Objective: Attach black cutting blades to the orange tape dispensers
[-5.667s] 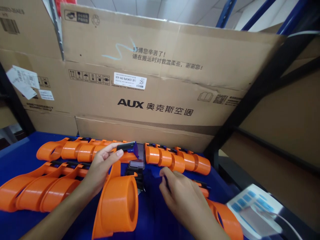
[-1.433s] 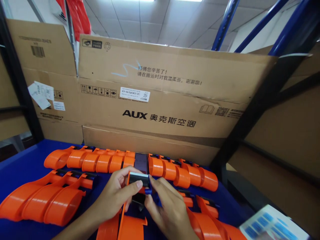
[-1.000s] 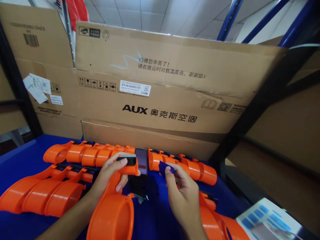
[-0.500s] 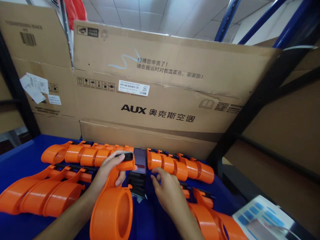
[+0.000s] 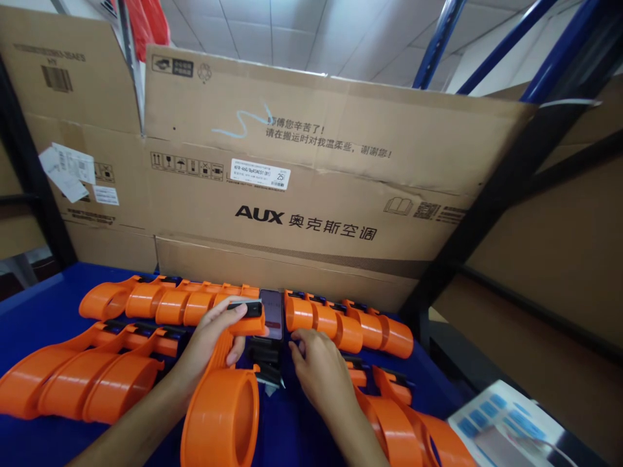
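My left hand (image 5: 211,337) is closed around the neck of an orange plastic tape dispenser (image 5: 221,408), thumb on its black blade end (image 5: 247,309). Its round hub faces me at the bottom. My right hand (image 5: 316,366) rests palm down on the blue table (image 5: 43,298), fingers curled, just right of a dark phone (image 5: 271,314) propped upright; what the fingers hold, if anything, is hidden. A small black stand (image 5: 265,363) sits under the phone.
Rows of orange dispensers lie at the left (image 5: 78,383), along the back (image 5: 160,301) and at the right (image 5: 350,324). A big AUX cardboard box (image 5: 302,168) walls off the back. A sheet of blue labels (image 5: 501,421) lies bottom right beside a black shelf post (image 5: 487,207).
My right hand, which held a small blue piece a second ago, has dropped to the table beside the phone. The left hand keeps its hold on the dispenser.
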Motion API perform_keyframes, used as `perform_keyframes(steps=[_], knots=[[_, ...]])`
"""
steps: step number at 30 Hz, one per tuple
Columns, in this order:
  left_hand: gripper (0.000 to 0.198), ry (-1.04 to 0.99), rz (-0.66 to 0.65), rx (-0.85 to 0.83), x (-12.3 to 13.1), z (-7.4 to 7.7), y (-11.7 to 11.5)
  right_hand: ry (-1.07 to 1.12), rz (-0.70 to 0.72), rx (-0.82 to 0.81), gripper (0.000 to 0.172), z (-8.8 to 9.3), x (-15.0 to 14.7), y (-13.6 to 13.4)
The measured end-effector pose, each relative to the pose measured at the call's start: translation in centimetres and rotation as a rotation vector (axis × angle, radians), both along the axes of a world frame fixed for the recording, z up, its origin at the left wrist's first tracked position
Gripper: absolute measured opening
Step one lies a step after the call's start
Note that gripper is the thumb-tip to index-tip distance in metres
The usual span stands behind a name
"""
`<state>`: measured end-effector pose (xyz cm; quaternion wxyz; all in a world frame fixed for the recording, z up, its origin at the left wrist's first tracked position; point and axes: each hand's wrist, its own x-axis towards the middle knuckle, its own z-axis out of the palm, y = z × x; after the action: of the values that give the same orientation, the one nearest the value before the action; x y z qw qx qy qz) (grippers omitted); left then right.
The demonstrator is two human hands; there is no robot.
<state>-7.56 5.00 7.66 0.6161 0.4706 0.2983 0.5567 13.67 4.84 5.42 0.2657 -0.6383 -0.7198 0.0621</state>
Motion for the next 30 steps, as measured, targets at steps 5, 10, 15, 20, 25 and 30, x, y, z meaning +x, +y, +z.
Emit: perform_keyframes(steps=[5, 10, 15, 20, 25, 30], knots=[[0.027, 0.007, 0.026, -0.007, 0.0, 0.2, -0.4, 0.131, 0.059, 0.066, 0.017, 0.5, 0.0, -0.4], [0.036, 0.000, -0.029, -0.028, -0.3, -0.2, 0.5, 0.365, 0.197, 0.073, 0.031, 1.5, -0.2, -1.3], [0.036, 0.004, -0.007, -0.038, -0.6, -0.4, 0.7, 0.845, 0.471, -0.112, 0.034, 2.7, -0.1, -2.7], [0.033, 0.029, 0.010, -0.025, -0.4, -0.2, 0.5, 0.919, 0.473, -0.148, 0.032, 2.5, -0.2, -2.7], [0.032, 0.074, -0.007, -0.024, 0.2, 0.0, -0.1, 0.931, 0.454, -0.150, 0.035, 2.7, -0.5, -2.6], [0.024, 0.129, -0.047, -0.025, 0.9, -0.1, -1.1, 0.998, 0.457, -0.102, 0.040, 2.8, -1.2, -3.1]])
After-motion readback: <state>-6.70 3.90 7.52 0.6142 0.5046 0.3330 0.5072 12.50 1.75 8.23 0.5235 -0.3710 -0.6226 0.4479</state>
